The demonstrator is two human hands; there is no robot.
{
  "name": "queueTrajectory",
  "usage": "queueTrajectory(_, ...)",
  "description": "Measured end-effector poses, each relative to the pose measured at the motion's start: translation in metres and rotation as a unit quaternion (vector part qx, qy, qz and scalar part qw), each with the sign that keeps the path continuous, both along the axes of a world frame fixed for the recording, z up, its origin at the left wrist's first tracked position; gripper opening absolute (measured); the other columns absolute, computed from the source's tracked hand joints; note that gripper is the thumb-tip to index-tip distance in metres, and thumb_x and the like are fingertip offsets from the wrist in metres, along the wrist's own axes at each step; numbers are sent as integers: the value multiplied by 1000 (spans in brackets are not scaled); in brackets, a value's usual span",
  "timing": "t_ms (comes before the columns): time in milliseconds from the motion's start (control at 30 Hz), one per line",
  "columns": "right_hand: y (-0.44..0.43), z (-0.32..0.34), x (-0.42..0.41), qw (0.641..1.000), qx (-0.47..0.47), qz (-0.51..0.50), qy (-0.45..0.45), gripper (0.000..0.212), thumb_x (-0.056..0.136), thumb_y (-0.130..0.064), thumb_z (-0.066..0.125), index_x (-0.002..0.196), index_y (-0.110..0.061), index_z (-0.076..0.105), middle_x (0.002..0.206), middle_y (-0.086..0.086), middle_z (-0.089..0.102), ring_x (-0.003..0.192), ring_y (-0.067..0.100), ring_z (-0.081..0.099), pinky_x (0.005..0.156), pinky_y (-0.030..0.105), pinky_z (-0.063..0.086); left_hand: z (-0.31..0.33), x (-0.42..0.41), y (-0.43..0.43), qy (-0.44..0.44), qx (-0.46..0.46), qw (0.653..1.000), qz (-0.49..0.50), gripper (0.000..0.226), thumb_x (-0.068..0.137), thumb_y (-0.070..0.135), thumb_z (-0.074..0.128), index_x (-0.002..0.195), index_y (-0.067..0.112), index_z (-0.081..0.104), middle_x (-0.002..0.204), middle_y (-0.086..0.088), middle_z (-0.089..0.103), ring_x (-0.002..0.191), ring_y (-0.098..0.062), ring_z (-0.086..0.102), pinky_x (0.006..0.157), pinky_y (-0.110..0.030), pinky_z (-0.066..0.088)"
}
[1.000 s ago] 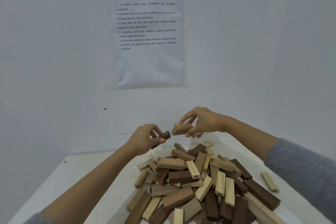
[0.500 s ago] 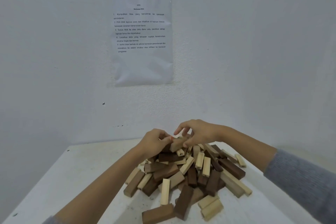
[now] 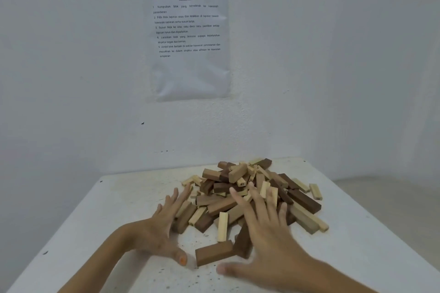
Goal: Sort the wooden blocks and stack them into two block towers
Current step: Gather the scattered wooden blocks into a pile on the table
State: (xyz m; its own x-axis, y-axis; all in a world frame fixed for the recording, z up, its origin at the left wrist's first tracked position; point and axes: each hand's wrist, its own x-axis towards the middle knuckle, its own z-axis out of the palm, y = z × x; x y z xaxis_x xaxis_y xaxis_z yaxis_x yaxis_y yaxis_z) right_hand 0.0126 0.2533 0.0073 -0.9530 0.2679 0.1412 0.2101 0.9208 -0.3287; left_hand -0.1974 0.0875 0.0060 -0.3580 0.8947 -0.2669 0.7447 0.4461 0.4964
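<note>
Head view: the left hand point(image 3: 164, 226) and right hand point(image 3: 269, 238) lie spread, fingers straight, gripping nothing, at 7 and 5 o'clock of the block pile point(image 3: 238, 173) on the table point(image 3: 107, 221). Sorting should go best by raking dark blocks point(image 3: 303, 200) toward 9 o'clock and pale blocks point(image 3: 222, 226) toward 3, starting with the loose brown block point(image 3: 214, 253) at 6.
</note>
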Motion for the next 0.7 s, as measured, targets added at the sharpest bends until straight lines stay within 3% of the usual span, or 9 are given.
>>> queueTrajectory(100,-10,-18,-15,998,45,-38,2,123,60,-93,48,129,-51,-46,139,-3,-57,126,37,-52,106,65,-22,-8,3,9,65,18,998,-13,147,41,78,74,124,54,-45,138,6,-55,133,-27,-40,114,-45,-17)
queueTrajectory(200,-11,-27,-28,996,39,-79,24,120,55,-100,35,131,-50,-44,146,6,-50,128,41,-49,104,70,-19,-17,2,17,96,55,994,5,148,45,73,79,126,53,-44,138,7,-55,135,-30,-38,114,-47,-15)
queueTrajectory(233,-13,-29,-31,994,55,-92,39,118,52,-102,27,138,-50,-35,153,12,-39,133,43,-42,103,74,-12,-18,0,19,98,61,993,12,148,47,71,80,128,53,-43,139,6,-54,135,-30,-37,115,-47,-15)
queueTrajectory(300,-11,-32,-36,987,79,-134,32,119,55,-103,18,154,-40,7,160,25,7,142,49,-5,95,82,17,-18,-4,22,103,56,993,19,146,50,70,80,129,52,-41,142,4,-51,136,-30,-35,116,-48,-14)
queueTrajectory(367,-8,-38,-40,983,69,-165,33,117,61,-100,17,150,-27,35,151,27,34,136,52,20,85,79,32,-17,-9,28,103,52,993,17,145,48,72,79,129,54,-41,145,1,-48,136,-30,-35,116,-47,-14)
queueTrajectory(467,-5,-45,-43,979,79,-184,34,113,64,-98,18,150,-25,36,149,27,37,135,54,24,85,81,32,-16,-16,36,106,45,993,8,144,39,84,69,128,54,-41,148,-2,-42,138,-28,-34,116,-44,-14)
queueTrajectory(600,1,-49,-44,974,96,-198,50,109,65,-96,24,149,-28,38,149,26,37,134,56,24,86,81,32,-16,-23,47,98,35,995,2,145,39,85,67,130,48,-39,153,2,-34,139,-21,-34,115,-38,-14)
queueTrajectory(700,6,-50,-46,971,115,-198,64,107,67,-95,23,149,-29,37,151,25,35,135,56,22,93,77,18,-15,-26,52,94,39,995,-4,142,38,87,67,125,51,-40,152,2,-36,139,-21,-34,118,-42,-12)
